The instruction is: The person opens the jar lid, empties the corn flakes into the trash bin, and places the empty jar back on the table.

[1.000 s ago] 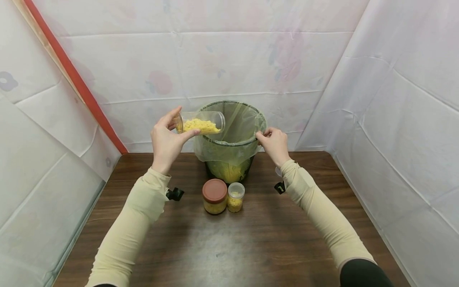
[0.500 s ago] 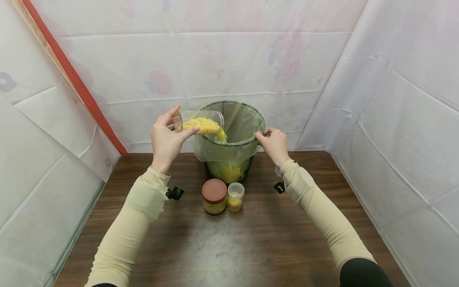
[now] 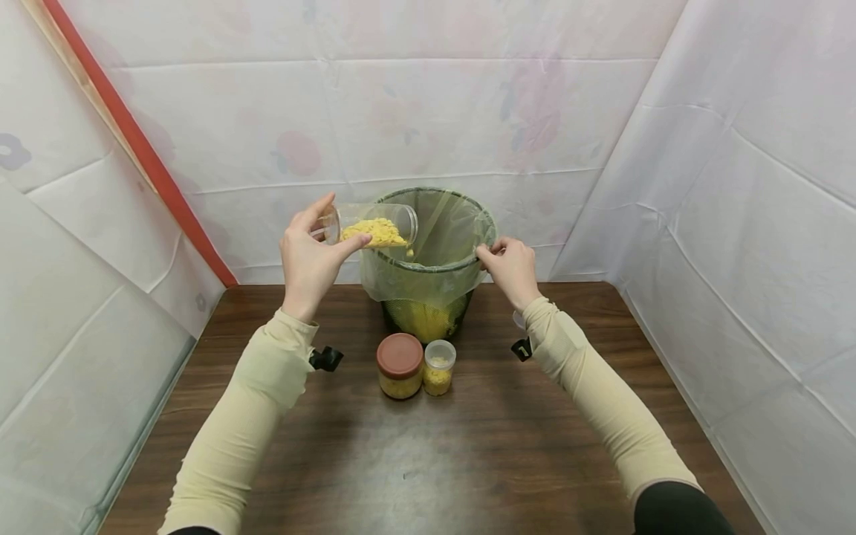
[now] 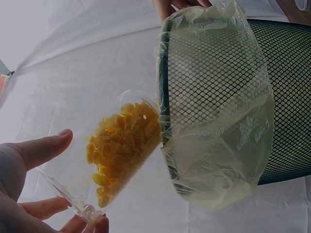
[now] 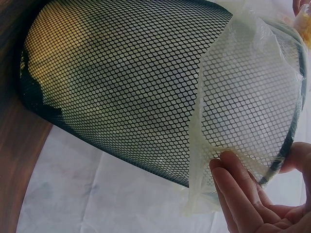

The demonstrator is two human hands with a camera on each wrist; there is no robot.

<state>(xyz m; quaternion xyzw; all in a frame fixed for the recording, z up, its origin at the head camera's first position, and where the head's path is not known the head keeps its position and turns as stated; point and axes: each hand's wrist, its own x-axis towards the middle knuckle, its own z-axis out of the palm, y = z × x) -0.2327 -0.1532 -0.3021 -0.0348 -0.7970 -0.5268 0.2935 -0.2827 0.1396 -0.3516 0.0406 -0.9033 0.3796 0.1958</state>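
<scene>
- Jar (image 3: 366, 214), clear and tipped on its side, is left of the frame's centre, its mouth by the left rim of the mesh bin (image 3: 431, 321), yellow pieces (image 3: 376, 233) inside.
- Left hand (image 3: 310, 258) grips its base end between thumb and fingers.
- Right hand (image 3: 512, 270), right of centre, pinches the bag (image 3: 428, 284) at the rim.
- Below centre, a red-lidded container (image 3: 400, 364) and small pot (image 3: 438, 371) stand side by side on the table (image 3: 468, 461).

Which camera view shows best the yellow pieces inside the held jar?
The left wrist view: the yellow pieces appear large, single ones visible through the clear jar. The head view shows them smaller, along the jar's lower side; the right wrist view catches only a part at its right edge.
</scene>
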